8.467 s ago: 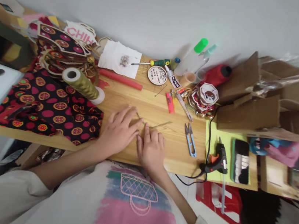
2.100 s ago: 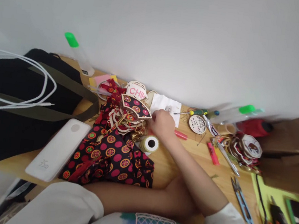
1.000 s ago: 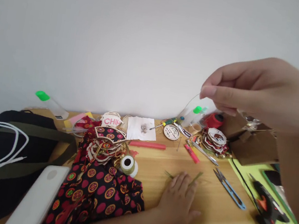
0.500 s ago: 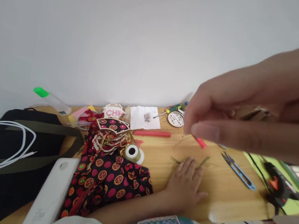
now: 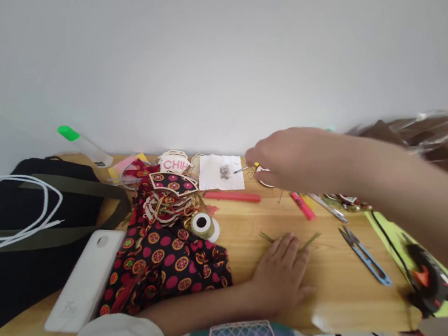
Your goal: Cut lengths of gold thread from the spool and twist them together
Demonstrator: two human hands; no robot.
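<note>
My left hand (image 5: 278, 275) lies flat on the wooden table, fingers stretched forward. Beneath its fingers runs a thin green cord (image 5: 311, 241), whose two ends show on either side. My right hand (image 5: 284, 157) reaches across to the back of the table, palm down and blurred, with its fingers mostly hidden. By its fingertips are the thin metal shaft and yellow collar of a screwdriver-like tool (image 5: 241, 170) and a round decorated disc (image 5: 265, 178), both partly covered. Whether the hand grips either is unclear. A white paper (image 5: 210, 173) with a dark smudge lies just left of them.
A red stick (image 5: 232, 196), pink marker (image 5: 303, 207), blue thread snips (image 5: 365, 256) and glue gun (image 5: 429, 277) lie around my hands. To the left are patterned fabric (image 5: 169, 260), a cord spool (image 5: 201, 224), a white power bank (image 5: 85, 282) and a black bag (image 5: 59, 184).
My right hand has moved away from me, forward and left, from close to the camera to the back of the table. My left hand keeps its place on the cord.
</note>
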